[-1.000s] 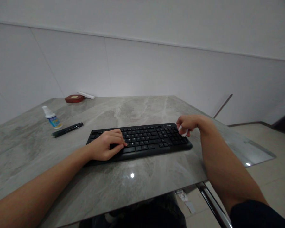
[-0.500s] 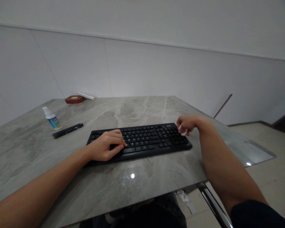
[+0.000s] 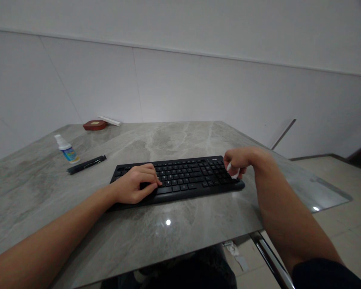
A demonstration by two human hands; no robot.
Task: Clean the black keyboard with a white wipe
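Note:
A black keyboard (image 3: 180, 176) lies flat on the grey marbled table. My left hand (image 3: 136, 182) rests on its left half, fingers curled and pressed onto the keys, holding the keyboard down. Over the number pad at the right end, my right hand (image 3: 237, 159) is bent downward and closed on a small crumpled white wipe (image 3: 234, 171). Only part of the wipe shows between the fingers; the rest is hidden by them.
A white-capped spray bottle (image 3: 67, 150) stands at the left, beside a slim black object (image 3: 87, 164). Farther back, a reddish-brown case (image 3: 95, 125) and a white strip (image 3: 110, 121) lie near the wall. The table's front edge (image 3: 198, 252) is close to my body.
My right hand, with the wipe, has shifted slightly down the number pad toward the keyboard's front edge. The left hand stays in place on the keys.

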